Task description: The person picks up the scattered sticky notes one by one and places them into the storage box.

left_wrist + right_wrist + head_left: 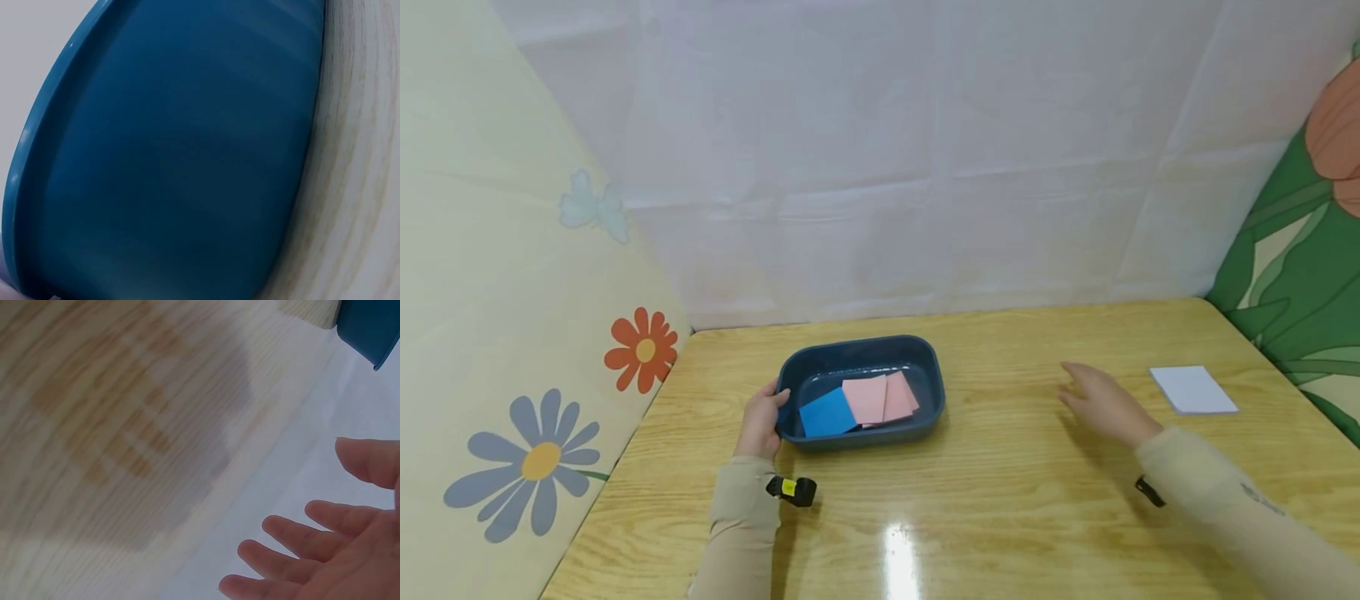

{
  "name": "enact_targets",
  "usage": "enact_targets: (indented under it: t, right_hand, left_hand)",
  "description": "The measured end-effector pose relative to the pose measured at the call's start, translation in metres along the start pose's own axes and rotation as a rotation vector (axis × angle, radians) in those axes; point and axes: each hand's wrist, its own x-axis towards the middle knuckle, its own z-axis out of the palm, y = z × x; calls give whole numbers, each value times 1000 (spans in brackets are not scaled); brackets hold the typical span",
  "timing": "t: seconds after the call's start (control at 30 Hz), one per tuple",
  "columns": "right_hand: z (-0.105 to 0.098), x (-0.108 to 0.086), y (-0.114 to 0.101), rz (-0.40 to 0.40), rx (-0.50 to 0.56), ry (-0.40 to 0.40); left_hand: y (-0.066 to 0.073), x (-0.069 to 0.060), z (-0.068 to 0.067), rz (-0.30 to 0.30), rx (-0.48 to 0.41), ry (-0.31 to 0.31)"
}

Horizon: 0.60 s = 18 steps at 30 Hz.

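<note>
A dark blue rectangular basin (861, 438) stands on the table, and its outer wall fills most of the left wrist view. Inside it lie a blue paper square (827, 413) and some pink paper squares (867, 398) that overlap. My left hand (762, 421) grips the basin's left end, its thumb over the rim and its other fingers hidden outside. My right hand (1105, 404) is held over the table between the basin and a white stack of paper squares (1193, 389). In the right wrist view its fingers (306, 540) are spread and hold nothing.
The wooden table (1000, 500) has its far edge against a white cloth backdrop (925, 167). A flower-printed panel (512, 292) borders it on the left and a green leafy panel (1300, 292) on the right.
</note>
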Motion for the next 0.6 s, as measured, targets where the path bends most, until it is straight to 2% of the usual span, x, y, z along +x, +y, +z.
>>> enact_targets:
  t: [0.6]
  right_hand:
    - [-9, -11, 16, 69, -4, -25]
  left_hand:
    - [0, -2, -1, 23, 16, -19]
